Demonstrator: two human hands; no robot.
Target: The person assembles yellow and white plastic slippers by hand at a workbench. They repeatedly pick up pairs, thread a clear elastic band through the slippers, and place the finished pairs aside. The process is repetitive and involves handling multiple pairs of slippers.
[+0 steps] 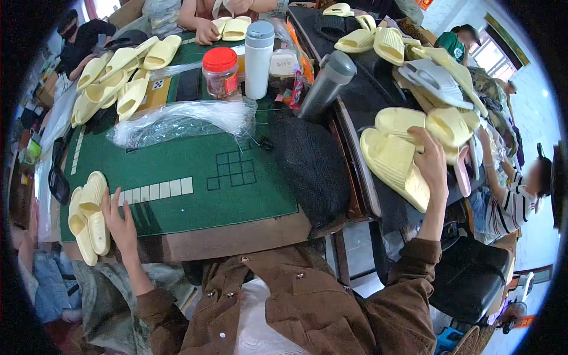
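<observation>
At the table's left edge, my left hand [122, 228] has its fingers stretched out beside a pair of pale yellow slide slippers [89, 216]. The fingertips are close to the near slipper; I cannot tell whether they touch it. On the dark table to the right, my right hand [431, 160] has its fingers curled over the edge of a pale yellow slipper [393, 163]. A second yellow slipper [397, 121] lies against the far side of that one. More yellow slippers [449, 125] sit right behind the hand.
On the green mat [165, 216] lies a bundle of clear plastic ties [183, 121]. Behind it stand a red-lidded jar [220, 74], a white bottle [258, 62] and a grey tumbler [328, 83]. Black netting [307, 165] hangs between the tables. Slippers are heaped far left [121, 77]. Other people sit around.
</observation>
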